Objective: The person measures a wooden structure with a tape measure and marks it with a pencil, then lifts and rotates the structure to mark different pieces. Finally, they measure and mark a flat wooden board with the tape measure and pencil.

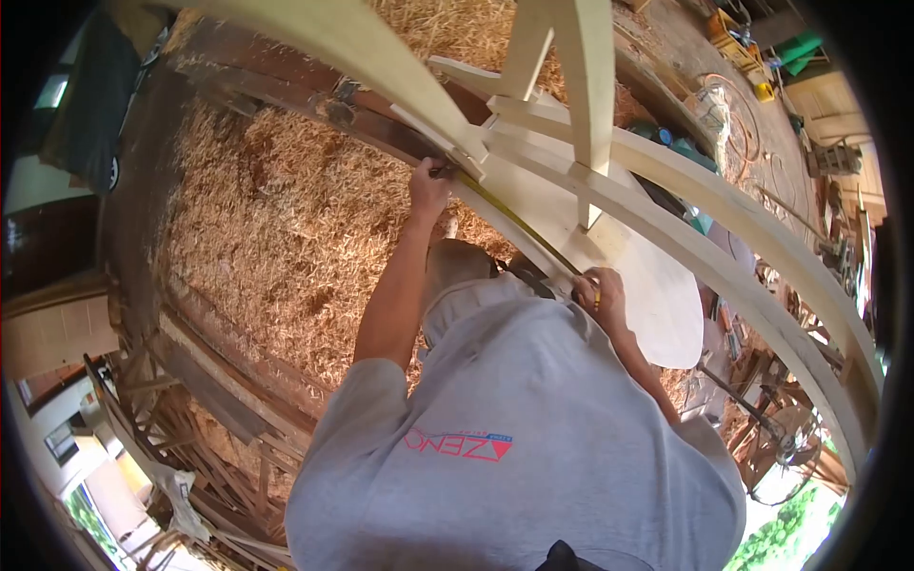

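Observation:
A yellow tape measure (519, 225) is stretched along the edge of a pale wooden chair seat (657, 305). At its far end, my left hand (429, 193) is closed, with a small dark piece at the fingertips by the chair's joint. My right hand (602, 293) is closed around the near end of the tape. A small yellow item shows between its fingers, too small to name for certain. Pale curved wooden members (581, 86) rise from the seat, and a long curved rail (705, 233) sweeps to the right.
Wood shavings (276, 219) cover the floor on the left and beyond the work. Timber pieces (209, 381) lie stacked at the lower left. A fan (790, 443) stands at the lower right. A yellow crate (735, 46) and a cable (743, 124) are at the upper right.

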The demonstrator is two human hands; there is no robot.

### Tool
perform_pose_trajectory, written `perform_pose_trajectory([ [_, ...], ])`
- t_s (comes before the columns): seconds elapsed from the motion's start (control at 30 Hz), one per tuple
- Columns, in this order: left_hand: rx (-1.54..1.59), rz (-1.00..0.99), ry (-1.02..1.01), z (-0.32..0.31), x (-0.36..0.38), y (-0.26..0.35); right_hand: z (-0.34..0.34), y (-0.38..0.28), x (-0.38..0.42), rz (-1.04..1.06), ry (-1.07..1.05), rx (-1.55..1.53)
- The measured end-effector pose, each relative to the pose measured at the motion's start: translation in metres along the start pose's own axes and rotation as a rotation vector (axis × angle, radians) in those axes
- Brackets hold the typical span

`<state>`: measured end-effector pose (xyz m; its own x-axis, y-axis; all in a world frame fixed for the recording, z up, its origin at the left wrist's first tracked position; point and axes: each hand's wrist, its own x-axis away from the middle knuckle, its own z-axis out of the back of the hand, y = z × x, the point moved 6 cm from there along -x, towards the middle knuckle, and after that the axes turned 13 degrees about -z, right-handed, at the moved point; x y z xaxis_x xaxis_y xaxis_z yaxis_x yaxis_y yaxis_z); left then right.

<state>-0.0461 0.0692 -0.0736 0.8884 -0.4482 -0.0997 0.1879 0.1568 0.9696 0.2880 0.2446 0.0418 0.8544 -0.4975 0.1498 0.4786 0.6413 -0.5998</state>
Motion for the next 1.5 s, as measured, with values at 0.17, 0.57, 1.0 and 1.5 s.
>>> perform_pose_trajectory([
  [0.17,0.166,0.129,-0.033,0.000,0.000,0.000,-0.003,0.047,0.019,-0.460,0.031,-0.024],
  [0.57,0.158,0.232,-0.064,0.007,0.038,0.040,0.008,0.028,0.031,-0.466,0.020,-0.186],
  [1.0,0.238,0.291,0.087,0.036,0.018,0.069,0.028,0.049,0.079,-0.576,0.017,-0.124],
  [1.5,-0.922,-0.761,-1.117,0.005,-0.074,0.100,0.090,0.165,0.105,-0.906,0.988,-0.227],
])
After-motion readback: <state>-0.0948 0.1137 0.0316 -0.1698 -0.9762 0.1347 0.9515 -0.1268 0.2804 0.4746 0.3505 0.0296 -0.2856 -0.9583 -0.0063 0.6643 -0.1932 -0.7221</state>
